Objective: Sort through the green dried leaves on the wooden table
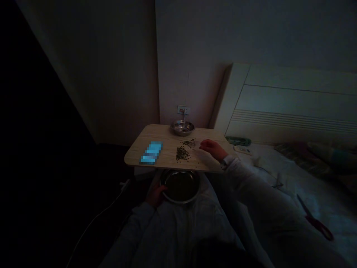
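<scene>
My left hand [156, 195] is closed on the rim of a metal bowl [180, 201] resting on my lap. Dark contents [181, 186] fill the bowl; what they are is too dim to tell. Over the right part of a small wooden table [164, 136], the fingers of my right hand [211, 148] are pinched at a pale see-through piece [196, 145], whose kind I cannot make out. Just left of that hand lies a pile of small greenish bits [182, 153], like seeds or beans, with a thinner scatter [188, 142] behind it.
A second metal bowl [182, 128] stands at the table's back, below a wall socket [183, 109]. A lit phone [152, 152] lies at the left. Scissors [315, 219] and a pale remote-like object [242, 149] are on the bed at right. A white cable [103, 212] trails at left.
</scene>
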Available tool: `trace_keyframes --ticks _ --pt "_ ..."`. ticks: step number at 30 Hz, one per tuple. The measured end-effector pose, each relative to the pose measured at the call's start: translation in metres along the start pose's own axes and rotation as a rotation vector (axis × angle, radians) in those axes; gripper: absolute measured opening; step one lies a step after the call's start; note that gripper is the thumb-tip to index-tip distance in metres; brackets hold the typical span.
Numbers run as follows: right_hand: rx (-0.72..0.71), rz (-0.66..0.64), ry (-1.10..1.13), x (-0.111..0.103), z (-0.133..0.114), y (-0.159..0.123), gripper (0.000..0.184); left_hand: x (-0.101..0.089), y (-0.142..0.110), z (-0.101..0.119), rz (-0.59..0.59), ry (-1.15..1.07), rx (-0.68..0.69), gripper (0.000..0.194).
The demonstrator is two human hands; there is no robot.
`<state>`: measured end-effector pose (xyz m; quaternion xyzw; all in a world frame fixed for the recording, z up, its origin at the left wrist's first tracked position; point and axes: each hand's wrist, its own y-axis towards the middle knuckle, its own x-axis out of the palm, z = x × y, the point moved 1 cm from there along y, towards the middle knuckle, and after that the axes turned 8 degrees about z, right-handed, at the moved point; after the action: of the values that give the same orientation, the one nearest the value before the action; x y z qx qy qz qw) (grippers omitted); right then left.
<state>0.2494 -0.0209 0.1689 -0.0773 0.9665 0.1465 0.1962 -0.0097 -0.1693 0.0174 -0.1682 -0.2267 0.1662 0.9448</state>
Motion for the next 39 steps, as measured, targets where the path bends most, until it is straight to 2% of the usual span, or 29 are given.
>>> trace_keyframes --ticks 3,6,14,20,30,39 --pt "0.17 -0.022 -0.042 -0.023 0.008 -0.015 0.018 0.004 -0.006 0.005 0.014 0.028 -0.045 0.029" --pt "0.283 -0.034 -0.095 -0.034 0.015 -0.032 0.016 0.007 -0.011 0.011 0.035 0.034 -0.066 0.027" --pt "0.419 0.001 -0.058 -0.025 0.023 -0.05 0.012 0.006 -0.004 0.005 0.037 0.043 -0.075 0.025" --pt "0.435 -0.045 0.02 -0.015 0.016 -0.056 0.012 0.004 0.0 0.002 0.038 0.049 -0.058 0.03" --pt "0.433 -0.131 0.058 -0.004 0.011 -0.063 0.014 0.015 -0.008 0.01 -0.026 0.112 -0.116 0.029" --pt "0.365 -0.266 0.087 0.006 0.011 -0.067 0.02 0.014 -0.006 0.009 -0.029 0.101 -0.106 0.03"
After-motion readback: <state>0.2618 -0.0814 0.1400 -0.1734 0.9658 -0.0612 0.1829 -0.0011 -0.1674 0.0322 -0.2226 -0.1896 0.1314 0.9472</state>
